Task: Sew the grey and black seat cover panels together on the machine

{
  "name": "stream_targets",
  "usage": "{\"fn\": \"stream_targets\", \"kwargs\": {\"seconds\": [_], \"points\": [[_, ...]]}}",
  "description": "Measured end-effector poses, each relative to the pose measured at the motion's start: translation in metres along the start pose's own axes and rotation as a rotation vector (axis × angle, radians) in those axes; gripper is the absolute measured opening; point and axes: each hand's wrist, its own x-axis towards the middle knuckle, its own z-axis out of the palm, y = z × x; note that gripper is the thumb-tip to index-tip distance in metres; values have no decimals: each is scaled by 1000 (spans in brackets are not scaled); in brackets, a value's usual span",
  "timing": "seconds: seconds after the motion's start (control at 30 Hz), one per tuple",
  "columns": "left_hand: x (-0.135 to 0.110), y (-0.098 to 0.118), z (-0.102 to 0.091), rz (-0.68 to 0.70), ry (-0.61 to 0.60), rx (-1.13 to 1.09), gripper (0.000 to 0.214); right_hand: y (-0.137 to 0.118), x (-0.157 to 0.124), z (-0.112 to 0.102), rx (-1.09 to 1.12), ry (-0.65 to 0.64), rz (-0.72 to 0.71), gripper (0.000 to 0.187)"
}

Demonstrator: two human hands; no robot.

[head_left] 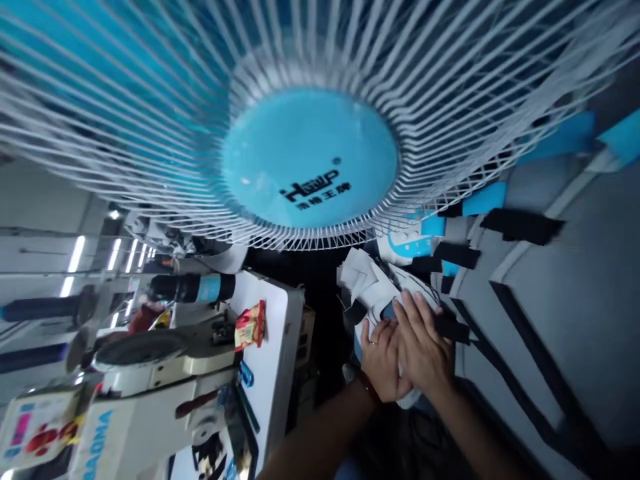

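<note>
My left hand (381,360) and my right hand (423,343) lie together on a pile of white, blue and black cut fabric pieces (373,283), low in the middle of the head view. The right hand lies flat over the pieces with its fingers stretched out. The left hand, with a ring on one finger, curls around the pile's lower edge beside it. Whether either hand truly grips a piece is hard to tell.
A big blue fan with a white wire guard (310,157) fills the upper view, very close. A white sewing machine (150,387) stands at the lower left on a white table (273,347), with a snack packet (250,325). Grey panels with black strips (545,300) are at right.
</note>
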Motion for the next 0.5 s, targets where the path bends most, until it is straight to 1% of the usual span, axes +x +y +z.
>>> {"fn": "stream_targets", "kwargs": {"seconds": [0.07, 0.17, 0.23, 0.3, 0.37, 0.4, 0.43, 0.5], "points": [[4, -1, -4, 1, -31, 2, 63, 0, 2, 0, -61, 17, -13, 53], [15, 1, -17, -7, -102, -18, 62, -2, 5, -1, -173, 32, 2, 47], [20, 10, -29, -34, -168, -27, 63, -3, 5, -3, -224, 28, 5, 46], [16, 25, -43, -109, -214, -25, 66, -4, 2, -6, -260, 16, -13, 46], [-4, 45, -59, -173, -235, -34, 71, -4, -2, -8, -299, -3, -40, 46], [-20, 55, -66, -170, -254, -58, 71, -3, -3, -9, -320, -10, -53, 47], [-38, 65, -73, -137, -280, -92, 68, -2, -4, -9, -340, -14, -69, 48], [-81, 81, -85, -34, -347, -180, 48, -1, -1, -10, -371, -2, -105, 51]]}}
